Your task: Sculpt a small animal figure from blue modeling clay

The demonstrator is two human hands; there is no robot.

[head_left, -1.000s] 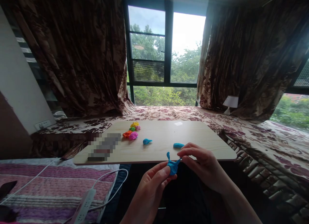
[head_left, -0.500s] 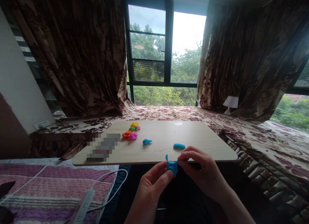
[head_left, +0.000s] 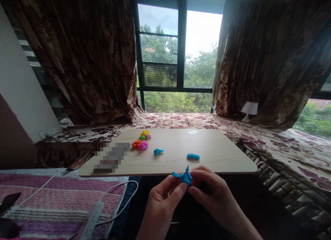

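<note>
Blue two-pronged lump (head_left: 186,178) between two hands

Pinched by thumb and fingers of the left hand (head_left: 164,195). At the curled right hand (head_left: 213,186) too, with grip there too hidden to judge. Beyond the right hand, on the table (head_left: 222,147): blue roll (head_left: 193,157). Beyond the left: blue teardrop (head_left: 157,151).

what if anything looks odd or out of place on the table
A pixelated patch at the left end of the table looks odd: blocky squares hide what lies there. Nothing looks spilled.
</note>
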